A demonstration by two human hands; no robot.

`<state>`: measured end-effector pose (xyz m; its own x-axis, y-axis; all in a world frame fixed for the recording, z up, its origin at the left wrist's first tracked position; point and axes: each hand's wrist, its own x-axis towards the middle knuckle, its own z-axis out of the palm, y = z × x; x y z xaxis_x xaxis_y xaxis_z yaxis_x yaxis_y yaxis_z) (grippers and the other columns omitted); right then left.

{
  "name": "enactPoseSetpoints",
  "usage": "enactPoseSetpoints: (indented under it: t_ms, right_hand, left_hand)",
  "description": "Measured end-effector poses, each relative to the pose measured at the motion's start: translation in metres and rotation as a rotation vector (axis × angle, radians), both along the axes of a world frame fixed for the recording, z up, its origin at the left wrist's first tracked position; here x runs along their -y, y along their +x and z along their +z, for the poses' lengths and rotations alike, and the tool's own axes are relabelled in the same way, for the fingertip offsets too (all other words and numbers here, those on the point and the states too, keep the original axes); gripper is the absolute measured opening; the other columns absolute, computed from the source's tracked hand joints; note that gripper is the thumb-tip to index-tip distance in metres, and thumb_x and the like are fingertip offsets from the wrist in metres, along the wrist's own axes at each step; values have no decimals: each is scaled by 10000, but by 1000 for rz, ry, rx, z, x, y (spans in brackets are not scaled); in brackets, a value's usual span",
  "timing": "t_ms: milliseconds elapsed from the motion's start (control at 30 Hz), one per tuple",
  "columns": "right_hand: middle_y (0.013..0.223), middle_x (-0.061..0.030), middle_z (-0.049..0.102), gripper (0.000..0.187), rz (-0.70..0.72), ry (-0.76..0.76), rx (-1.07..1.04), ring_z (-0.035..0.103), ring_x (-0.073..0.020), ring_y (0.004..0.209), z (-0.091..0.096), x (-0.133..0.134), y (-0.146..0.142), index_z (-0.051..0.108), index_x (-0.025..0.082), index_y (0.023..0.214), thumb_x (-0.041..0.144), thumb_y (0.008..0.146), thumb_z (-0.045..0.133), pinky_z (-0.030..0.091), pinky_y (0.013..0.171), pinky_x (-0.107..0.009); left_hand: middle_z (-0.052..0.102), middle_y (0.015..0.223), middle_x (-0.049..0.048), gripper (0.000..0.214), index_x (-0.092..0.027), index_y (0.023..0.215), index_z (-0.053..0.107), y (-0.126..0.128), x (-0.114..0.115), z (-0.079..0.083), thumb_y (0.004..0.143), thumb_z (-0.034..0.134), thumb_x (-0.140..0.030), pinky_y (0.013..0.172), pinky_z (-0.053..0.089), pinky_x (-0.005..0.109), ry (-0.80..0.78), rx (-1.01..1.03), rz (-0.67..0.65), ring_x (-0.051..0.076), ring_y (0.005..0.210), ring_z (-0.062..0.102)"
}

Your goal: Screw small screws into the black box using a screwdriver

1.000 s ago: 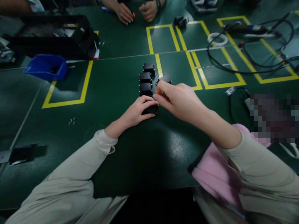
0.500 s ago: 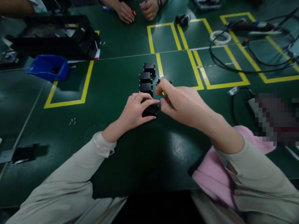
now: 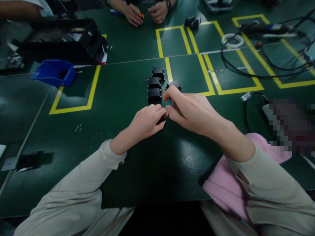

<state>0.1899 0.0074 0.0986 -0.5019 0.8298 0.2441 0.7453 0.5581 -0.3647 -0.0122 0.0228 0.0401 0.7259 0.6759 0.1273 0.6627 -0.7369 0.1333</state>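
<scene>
My left hand [image 3: 149, 120] is closed over a small black box [image 3: 161, 120], its thumb on the near side and fingers over the top; most of the box is hidden. Right beside it, my right hand [image 3: 190, 109] is curled, with thumb and forefinger close to the box's right end. A dark, purplish object [image 3: 175, 105] shows partly inside the right hand; its kind I cannot make out. Beyond the left hand stand similar black boxes in a column: a near one [image 3: 154, 95], a middle one [image 3: 154, 82] and a far one [image 3: 157, 72]. Another black box [image 3: 174, 86] sits behind my right fingers.
Several tiny screws [image 3: 78, 127] lie to the left. A blue bin [image 3: 54, 73] stands before a black fixture [image 3: 61, 42]. A pink cloth [image 3: 223, 180] lies under my right forearm. Black cables [image 3: 236, 68] loop at right. Another person's hands [image 3: 134, 14] rest across the table.
My left fingers have drawn in and closed over the black box, covering more of it. My right hand has stayed nearly in place, its fingertips slightly nearer the box.
</scene>
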Motion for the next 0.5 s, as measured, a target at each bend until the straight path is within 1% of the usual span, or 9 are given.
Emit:
enactPoseSetpoints:
  t_ms: [67, 167, 333, 400, 500]
  right_hand:
    - [731, -15, 657, 189, 2, 6, 1, 575, -164, 616, -2, -2, 1, 576, 199, 1135, 278, 992, 480, 312, 600, -276]
    - [708, -3, 640, 189, 21, 6, -12, 551, -150, 589, -2, -2, 3, 577, 206, 1137, 271, 1008, 454, 291, 591, -273]
    - [742, -15, 661, 223, 51, -22, 20, 540, -150, 596, 3, 0, 5, 577, 184, 1156, 233, 969, 466, 265, 575, -279]
    - [756, -16, 669, 228, 53, -25, 21, 537, -146, 598, 5, 1, 5, 578, 183, 1153, 231, 958, 470, 267, 579, -277]
    - [756, -12, 666, 230, 54, -15, 10, 533, -139, 600, 5, 1, 6, 576, 182, 1148, 231, 955, 461, 270, 589, -275]
  left_hand:
    - [661, 983, 86, 95, -171, 1015, 607, 2, -1, 3, 937, 598, -224, 745, 512, 362, -8, -13, -4, 260, 910, 647]
    - [674, 1005, 90, 97, -168, 1026, 607, 3, -2, 8, 944, 591, -216, 727, 529, 350, -58, -46, -6, 258, 914, 665]
    - [681, 1124, 114, 106, -153, 1044, 606, 8, -2, 15, 966, 577, -219, 819, 564, 364, -121, -111, 2, 271, 1014, 688]
    - [678, 1157, 120, 119, -148, 1059, 609, 9, -2, 16, 965, 580, -216, 833, 565, 366, -133, -129, 13, 274, 1029, 692]
    - [675, 1146, 114, 132, -148, 1070, 608, 9, -3, 17, 966, 596, -229, 826, 554, 363, -144, -141, 18, 277, 1028, 689]
